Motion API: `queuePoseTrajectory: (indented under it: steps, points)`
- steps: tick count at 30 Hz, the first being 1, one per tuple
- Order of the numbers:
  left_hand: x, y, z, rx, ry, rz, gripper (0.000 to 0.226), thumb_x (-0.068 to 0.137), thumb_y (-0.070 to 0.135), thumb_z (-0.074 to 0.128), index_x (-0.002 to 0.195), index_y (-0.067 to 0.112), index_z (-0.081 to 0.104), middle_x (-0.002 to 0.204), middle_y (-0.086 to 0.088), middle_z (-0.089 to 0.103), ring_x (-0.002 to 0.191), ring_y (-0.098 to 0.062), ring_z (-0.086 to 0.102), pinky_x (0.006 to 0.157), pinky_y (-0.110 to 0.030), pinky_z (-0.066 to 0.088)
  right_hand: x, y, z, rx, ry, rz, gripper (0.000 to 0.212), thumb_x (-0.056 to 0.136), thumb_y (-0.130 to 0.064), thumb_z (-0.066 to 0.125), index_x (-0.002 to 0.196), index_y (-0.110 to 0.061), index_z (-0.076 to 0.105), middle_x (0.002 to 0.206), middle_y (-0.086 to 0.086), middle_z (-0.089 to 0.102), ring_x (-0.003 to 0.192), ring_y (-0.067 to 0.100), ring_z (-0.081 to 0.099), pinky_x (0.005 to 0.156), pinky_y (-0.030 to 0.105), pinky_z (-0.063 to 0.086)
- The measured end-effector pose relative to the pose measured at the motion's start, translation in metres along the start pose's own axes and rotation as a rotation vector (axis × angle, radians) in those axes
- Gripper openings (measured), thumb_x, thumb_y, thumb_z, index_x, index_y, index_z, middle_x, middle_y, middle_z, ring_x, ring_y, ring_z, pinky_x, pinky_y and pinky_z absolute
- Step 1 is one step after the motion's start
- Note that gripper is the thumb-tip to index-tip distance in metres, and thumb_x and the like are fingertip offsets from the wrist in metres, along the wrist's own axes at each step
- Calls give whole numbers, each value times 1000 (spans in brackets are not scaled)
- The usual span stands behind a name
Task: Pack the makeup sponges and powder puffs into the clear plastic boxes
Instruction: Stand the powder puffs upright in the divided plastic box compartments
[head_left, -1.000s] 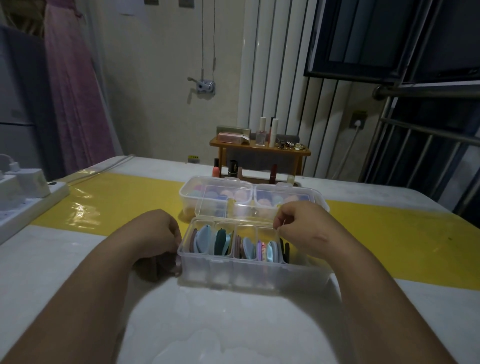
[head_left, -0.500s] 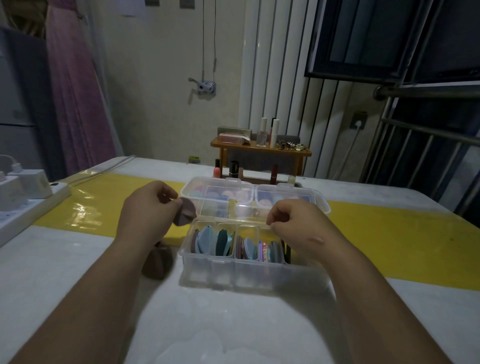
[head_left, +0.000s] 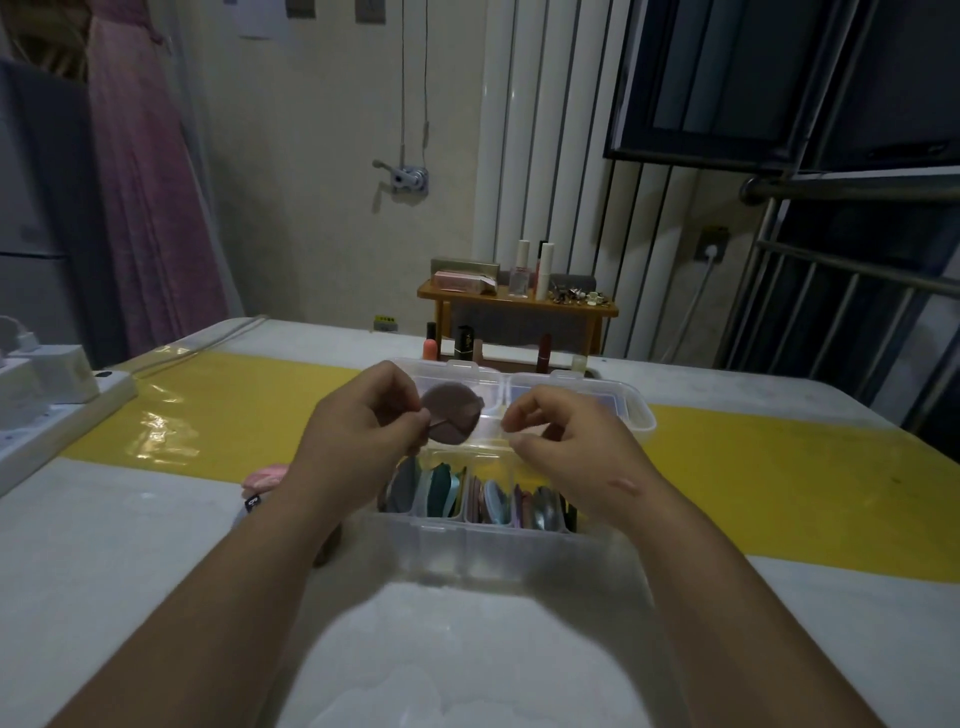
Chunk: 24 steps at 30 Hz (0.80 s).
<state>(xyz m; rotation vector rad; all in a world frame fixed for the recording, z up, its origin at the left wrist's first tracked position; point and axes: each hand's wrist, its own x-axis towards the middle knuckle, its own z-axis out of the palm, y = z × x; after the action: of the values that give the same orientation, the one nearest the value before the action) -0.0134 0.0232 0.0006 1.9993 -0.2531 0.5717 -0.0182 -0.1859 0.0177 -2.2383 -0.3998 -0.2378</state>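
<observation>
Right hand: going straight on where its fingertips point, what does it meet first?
Probably the mauve powder puff pinched by the left hand; the right hand points leftward at it, though depth is unclear.

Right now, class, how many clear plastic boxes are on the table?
2. The near box holds upright puffs; the far box sits right behind it. No others show.
</observation>
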Motion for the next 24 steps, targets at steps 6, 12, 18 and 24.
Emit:
queuePoseTrajectory:
  steps: [6, 12, 18, 24]
  points:
    - [-2, 5, 4, -13, -75, 43, 18, 87, 4, 68, 81, 20, 62, 72, 3, 70, 67, -10, 69, 69, -35, 60, -3, -5, 1, 24, -46, -86, 19, 96, -20, 60, 98, -38, 68, 90, -23, 63, 75, -8, 58, 59, 10, 46]
    - [-2, 0, 7, 104, -148, 94, 20, 87, 14, 69, 85, 33, 64, 87, 16, 66, 84, 1, 60, 68, -15, 47, -4, -6, -11, 79, 99, -41, 18, 88, -9, 64, 87, -26, 68, 86, -9, 65, 81, 11, 61, 71, 30, 54]
    - [3, -6, 6, 367, -65, -63, 27, 84, 7, 62, 79, 34, 61, 102, 6, 50, 94, -16, 52, 77, -30, 46, -3, 2, -27, 67, 150, 81, 9, 76, -2, 53, 73, -4, 61, 62, 7, 70, 61, 18, 70, 74, 41, 60]
    - [5, -10, 4, 393, -75, -258, 28, 83, 3, 55, 83, 27, 68, 99, -2, 61, 78, -20, 58, 66, -31, 48, -5, 4, -35, -124, 118, 204, 17, 72, -14, 53, 56, -11, 58, 62, 15, 67, 69, 31, 68, 77, 48, 59]
